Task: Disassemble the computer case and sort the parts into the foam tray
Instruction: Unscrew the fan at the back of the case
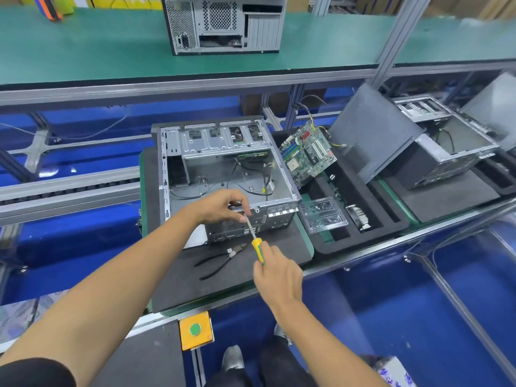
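An open grey computer case (223, 152) lies on a black mat, its inside holding loose black cables. My right hand (279, 275) grips the yellow-green handle of a screwdriver (255, 241) whose shaft points up at the case's rear panel. My left hand (223, 205) rests on the rear edge, its fingertips pinching the screwdriver's tip. Right of the case, the black foam tray (371, 227) holds a green motherboard (307, 152) leaning in a slot, a clear plastic piece (324, 216) and a metal bracket (358, 217).
Black pliers (220, 259) lie on the mat in front of the case. A side panel (374, 132) leans at the tray's right, beside another open case (446, 143). A closed case (226, 23) stands on the green shelf above. A yellow button box (195, 331) sits near me.
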Demonstrator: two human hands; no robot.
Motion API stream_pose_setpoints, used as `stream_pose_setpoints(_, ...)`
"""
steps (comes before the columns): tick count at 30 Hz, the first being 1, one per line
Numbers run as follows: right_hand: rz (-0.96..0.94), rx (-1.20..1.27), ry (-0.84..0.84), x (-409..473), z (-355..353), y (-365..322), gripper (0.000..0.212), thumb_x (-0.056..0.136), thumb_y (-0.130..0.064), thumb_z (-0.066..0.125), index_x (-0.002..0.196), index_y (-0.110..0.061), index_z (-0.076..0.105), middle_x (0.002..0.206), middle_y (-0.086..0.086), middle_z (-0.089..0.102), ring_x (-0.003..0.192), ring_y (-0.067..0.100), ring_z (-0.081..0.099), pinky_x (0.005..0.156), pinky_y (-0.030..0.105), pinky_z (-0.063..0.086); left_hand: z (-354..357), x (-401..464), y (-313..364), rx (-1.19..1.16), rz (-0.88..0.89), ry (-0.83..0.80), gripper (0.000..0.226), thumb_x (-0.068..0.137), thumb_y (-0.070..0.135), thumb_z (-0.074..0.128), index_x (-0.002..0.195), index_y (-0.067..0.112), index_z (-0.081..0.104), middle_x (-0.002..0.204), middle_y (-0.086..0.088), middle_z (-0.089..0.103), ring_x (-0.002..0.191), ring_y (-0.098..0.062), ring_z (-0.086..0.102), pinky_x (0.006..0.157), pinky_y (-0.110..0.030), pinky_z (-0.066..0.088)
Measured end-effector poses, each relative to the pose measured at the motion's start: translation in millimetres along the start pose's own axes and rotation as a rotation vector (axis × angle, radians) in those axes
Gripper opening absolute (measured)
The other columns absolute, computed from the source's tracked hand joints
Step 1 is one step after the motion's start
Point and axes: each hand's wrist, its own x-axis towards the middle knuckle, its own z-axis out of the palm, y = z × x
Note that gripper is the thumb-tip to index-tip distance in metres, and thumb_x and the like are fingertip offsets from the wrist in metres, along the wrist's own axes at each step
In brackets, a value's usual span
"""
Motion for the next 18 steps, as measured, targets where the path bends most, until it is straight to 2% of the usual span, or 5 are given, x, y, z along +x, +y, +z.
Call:
stream_pose_setpoints(3, 0.080, 0.040, -0.017, 2, 0, 5, 0.022, 0.084, -0.027, 0.066, 0.101, -0.027, 0.051, 0.069, -0.006, 0.045, 0.049, 0.026, 0.039, 0.045, 0.029, 0.021, 3, 1, -1, 0.138, 0.041, -0.006, 0.011, 0.088, 0.023, 0.081, 0.097, 0.027, 0.076, 0.108, 0.005, 0.062, 0.103, -0.001, 0.058, 0.089, -0.015, 0.044)
stream_pose_setpoints(6, 0.246, 0.301, -0.036, 3, 7, -1, 0.019, 0.089, -0.030, 0.051, 0.085, -0.028, 0.032, 0.060, -0.002, 0.044, 0.053, 0.023, 0.042, 0.047, 0.037, 0.029, 9, 0, -3, 0.196, 0.072, 0.030, 0.009, 0.091, 0.018, 0.078, 0.099, 0.021, 0.076, 0.107, 0.003, 0.058, 0.094, 0.011, 0.054, 0.077, -0.002, 0.037)
stream_pose_setpoints(10, 0.383, 0.654, -0.064, 1, 6, -7, 0.016, 0.092, -0.027, 0.052, 0.082, -0.026, 0.040, 0.067, 0.004, 0.062, 0.063, 0.027, 0.057, 0.057, 0.044, 0.048, 12, -2, -6, 0.246, 0.095, 0.045, 0.008, 0.093, 0.018, 0.075, 0.099, 0.023, 0.074, 0.104, 0.009, 0.055, 0.092, 0.014, 0.053, 0.075, -0.004, 0.038)
stream_pose_setpoints(14, 0.387, 0.727, -0.111, 5, 1, -2, 0.015, 0.090, -0.030, 0.053, 0.080, -0.024, 0.043, 0.066, 0.005, 0.064, 0.065, 0.029, 0.059, 0.060, 0.046, 0.050, 8, 0, -6, 0.260, 0.097, 0.006, 0.007, 0.093, 0.021, 0.075, 0.099, 0.025, 0.072, 0.103, 0.011, 0.055, 0.090, 0.008, 0.053, 0.074, -0.008, 0.037)
stream_pose_setpoints(18, 0.410, 0.780, -0.124, 9, -3, 6, 0.019, 0.091, -0.022, 0.054, 0.075, -0.028, 0.045, 0.060, -0.002, 0.065, 0.057, 0.018, 0.056, 0.061, 0.046, 0.049, 9, 1, -8, 0.252, 0.106, 0.016, 0.007, 0.093, 0.020, 0.075, 0.098, 0.024, 0.071, 0.099, 0.014, 0.054, 0.089, 0.009, 0.052, 0.073, -0.007, 0.036)
